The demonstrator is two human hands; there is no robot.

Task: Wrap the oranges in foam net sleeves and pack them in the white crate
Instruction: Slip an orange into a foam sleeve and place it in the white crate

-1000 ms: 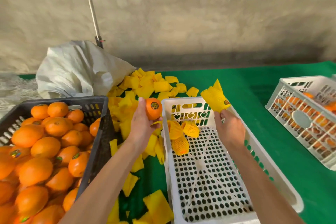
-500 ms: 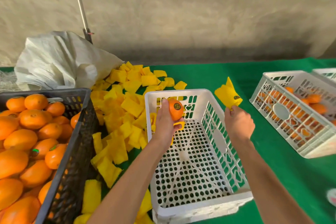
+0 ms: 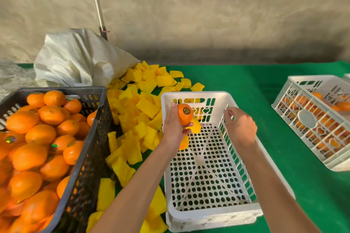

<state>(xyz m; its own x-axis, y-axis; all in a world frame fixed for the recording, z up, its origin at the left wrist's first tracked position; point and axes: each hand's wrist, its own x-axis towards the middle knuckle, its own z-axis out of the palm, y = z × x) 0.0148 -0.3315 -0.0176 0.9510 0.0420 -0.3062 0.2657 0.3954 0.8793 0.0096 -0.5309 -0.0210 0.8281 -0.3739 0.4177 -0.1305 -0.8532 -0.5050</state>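
My left hand [image 3: 173,130] grips a bare orange [image 3: 184,114] with a round sticker, held above the far left corner of the white crate [image 3: 212,217]. My right hand [image 3: 240,126] hovers over the crate's right wall with fingers loosely curled and nothing in them. Two oranges wrapped in yellow foam net [image 3: 195,127] lie on the crate floor, partly hidden behind my left hand. A pile of loose yellow foam sleeves [image 3: 145,104] lies on the green table left of the crate.
A black crate [image 3: 91,138] heaped with bare oranges stands at the left. A white sack [image 3: 75,58] lies behind it, with a metal pole [image 3: 96,4] behind that. Another white crate [image 3: 312,119] with oranges sits at the right on the green cloth [image 3: 255,85].
My right hand no longer holds the yellow foam-wrapped piece it held up before and has come down over the crate. My left hand has carried the orange over the crate.
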